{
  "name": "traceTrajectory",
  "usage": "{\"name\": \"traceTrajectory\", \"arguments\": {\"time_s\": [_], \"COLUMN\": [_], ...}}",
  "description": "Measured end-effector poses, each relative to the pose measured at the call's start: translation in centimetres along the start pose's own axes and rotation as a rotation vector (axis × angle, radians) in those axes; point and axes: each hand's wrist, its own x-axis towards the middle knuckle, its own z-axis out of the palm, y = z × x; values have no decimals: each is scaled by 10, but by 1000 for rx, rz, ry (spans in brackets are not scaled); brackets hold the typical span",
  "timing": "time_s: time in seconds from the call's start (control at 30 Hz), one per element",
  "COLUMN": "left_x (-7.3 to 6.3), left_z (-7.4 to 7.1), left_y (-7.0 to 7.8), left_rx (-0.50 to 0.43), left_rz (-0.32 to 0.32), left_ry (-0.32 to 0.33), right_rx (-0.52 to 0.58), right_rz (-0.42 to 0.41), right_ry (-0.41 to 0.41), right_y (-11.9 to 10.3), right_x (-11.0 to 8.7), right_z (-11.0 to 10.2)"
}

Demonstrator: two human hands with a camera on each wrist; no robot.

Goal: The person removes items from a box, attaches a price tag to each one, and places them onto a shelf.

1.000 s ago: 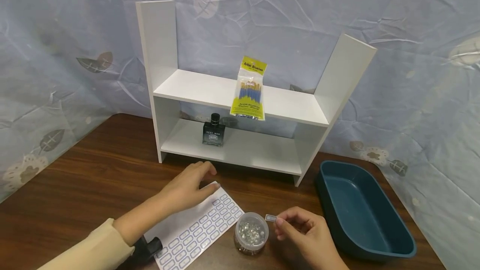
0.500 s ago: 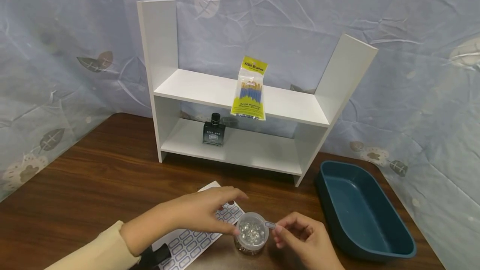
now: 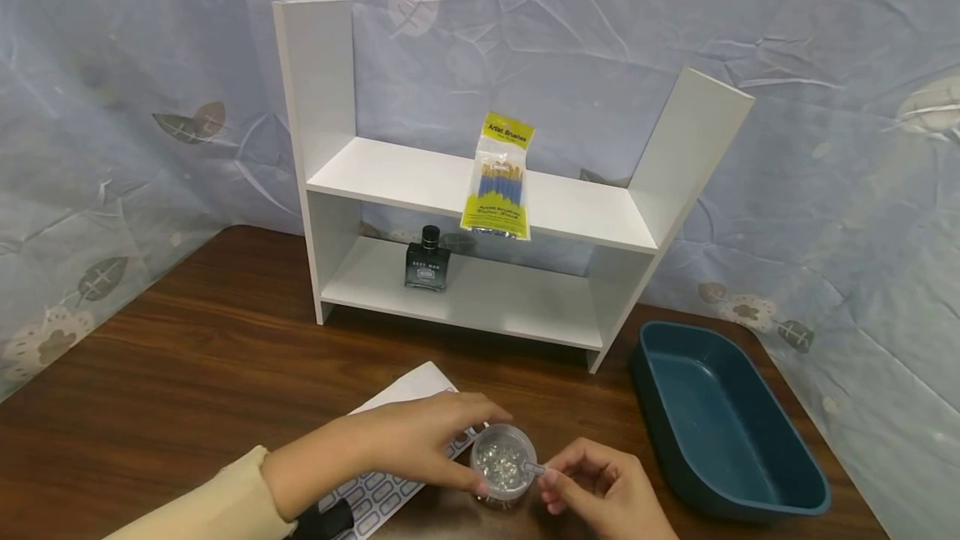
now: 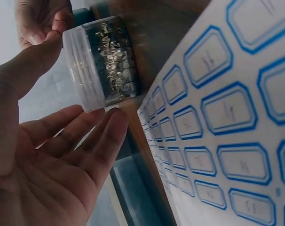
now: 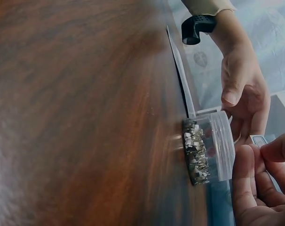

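Note:
A clear round jar (image 3: 501,455) with a translucent lid holds shiny metallic pieces and stands upright on the brown table. My left hand (image 3: 420,440) reaches round it from the left, thumb at the near rim and fingers at the far rim. In the left wrist view, the thumb and fingers of that hand (image 4: 62,155) sit on opposite sides of the lid. Between thumb and forefinger, my right hand (image 3: 607,486) pinches a small blue-bordered label (image 3: 534,468), which overlaps the lid's right edge. A white label sheet (image 3: 420,382) lies under my left forearm.
Behind the hands stands a white shelf (image 3: 480,307), with a dark perfume bottle (image 3: 427,261) below and an artist brush pack (image 3: 498,177) overhanging the upper board. A teal tray (image 3: 731,423) sits at the right. A black wrist camera (image 3: 322,519) is on my left wrist.
My left hand has moved right and toward me, from over the label sheet to the jar. My right hand has brought the label left, onto the lid's edge.

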Motion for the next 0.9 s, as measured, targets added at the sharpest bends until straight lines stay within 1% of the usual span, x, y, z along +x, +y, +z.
{"name": "traceTrajectory", "arguments": {"time_s": [0.1, 0.2, 0.3, 0.43, 0.6, 0.8, 0.9], "left_x": [1, 3, 4, 6, 6, 6, 6], "left_z": [1, 2, 3, 4, 5, 5, 5], "left_y": [-1, -2, -2, -3, -3, -3, -3], "left_rx": [27, 35, 36, 42, 31, 18, 20], "left_rz": [-17, -14, -2, 3, -1, -9, -6], "left_ry": [-3, -5, -2, 1, 4, 2, 4], "right_rx": [18, 41, 59, 62, 53, 113, 133], "right_rz": [10, 30, 78, 140, 139, 179, 180], "right_ry": [-41, -89, -128, -152, -179, -221, -235], "right_y": [2, 4, 6, 7, 11, 16, 19], "right_x": [0, 0, -1, -1, -1, 0, 0], "right_z": [0, -1, -1, 1, 5, 7, 9]}}
